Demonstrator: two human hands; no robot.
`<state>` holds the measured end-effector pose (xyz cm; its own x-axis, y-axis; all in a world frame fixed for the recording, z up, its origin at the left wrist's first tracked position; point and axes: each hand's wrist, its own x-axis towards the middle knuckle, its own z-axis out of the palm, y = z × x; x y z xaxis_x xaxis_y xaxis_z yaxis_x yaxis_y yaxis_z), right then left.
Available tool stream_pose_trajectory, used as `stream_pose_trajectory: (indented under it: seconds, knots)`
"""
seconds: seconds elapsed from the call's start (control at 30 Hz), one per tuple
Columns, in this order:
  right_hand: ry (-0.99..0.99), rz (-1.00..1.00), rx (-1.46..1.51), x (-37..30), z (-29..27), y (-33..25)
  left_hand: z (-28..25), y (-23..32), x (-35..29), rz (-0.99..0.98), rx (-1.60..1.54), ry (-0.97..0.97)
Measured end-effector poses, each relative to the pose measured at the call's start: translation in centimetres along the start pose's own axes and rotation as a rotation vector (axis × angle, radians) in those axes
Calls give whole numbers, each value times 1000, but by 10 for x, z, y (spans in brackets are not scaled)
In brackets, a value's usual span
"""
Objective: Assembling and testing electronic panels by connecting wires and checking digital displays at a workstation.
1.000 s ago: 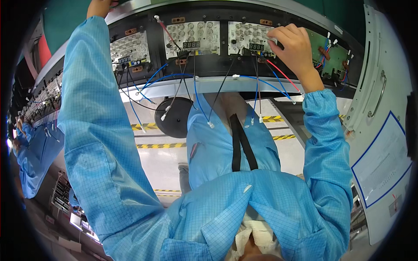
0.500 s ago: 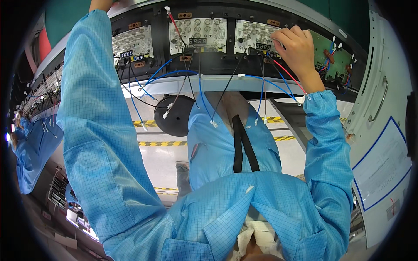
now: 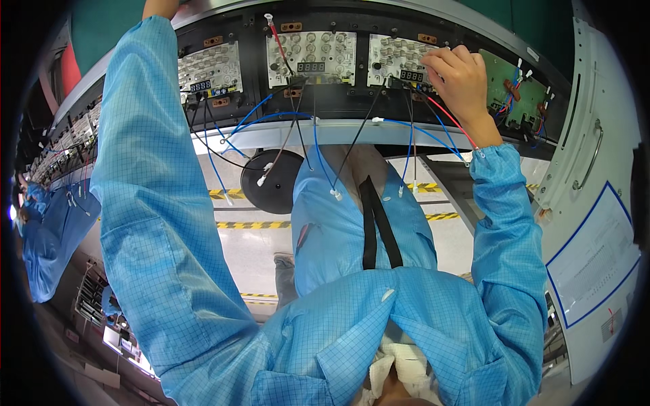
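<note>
My right hand (image 3: pixel 457 78) is bent, its fingers curled together at the right edge of a white circuit board (image 3: pixel 389 55) with a small display. Whatever lies between those fingertips is hidden. A red wire (image 3: pixel 443 111) runs from below this board, past my right wrist. My left arm reaches to the top left edge; only the wrist of my left hand (image 3: pixel 161 8) shows, and its fingers are out of view. Another white board (image 3: pixel 330 51) sits in the middle, with a red wire (image 3: pixel 278 42) ending in a ring terminal. A third board (image 3: pixel 220 64) lies beside my left sleeve.
Blue, black and brown wires with connectors (image 3: pixel 336 195) hang over the pale front rail (image 3: pixel 352 133). At the right is a green circuit board (image 3: pixel 535 91) with bundled wires, then a white panel (image 3: pixel 575 223) with a handle. A black round stool (image 3: pixel 271 179) stands below. Another person's blue sleeve shows far left.
The boards, front rail and hanging wires have shifted slightly to the right. My left wrist has shifted a little rightward too. My right hand stays nearly in place, fingers still bent.
</note>
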<state>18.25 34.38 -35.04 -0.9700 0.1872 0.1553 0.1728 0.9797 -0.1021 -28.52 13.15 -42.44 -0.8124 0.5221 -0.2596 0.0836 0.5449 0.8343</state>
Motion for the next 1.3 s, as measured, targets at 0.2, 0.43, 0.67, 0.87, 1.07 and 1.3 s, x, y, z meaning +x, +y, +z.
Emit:
stream_pose_trajectory:
  seconds: [0.2, 0.43, 0.67, 0.87, 1.07, 1.3]
  knots:
    - [37, 6, 16, -3, 2, 0, 1, 10, -8, 40, 77, -11]
    - [79, 11, 57, -3, 0, 2, 1, 6, -4, 27, 49, -26]
    - [125, 56, 94, -9, -9, 8, 1, 0, 2, -18, -42, -35]
    - [234, 130, 277, 3, -46, 14, -44, 22, -19, 57, 25, -11]
    - [41, 311, 947, 27, -154, -17, 25, 209, -223, 285, -355, -463]
    - [113, 158, 1181, 35, -188, -82, 65, 263, -329, 85, -683, -715]
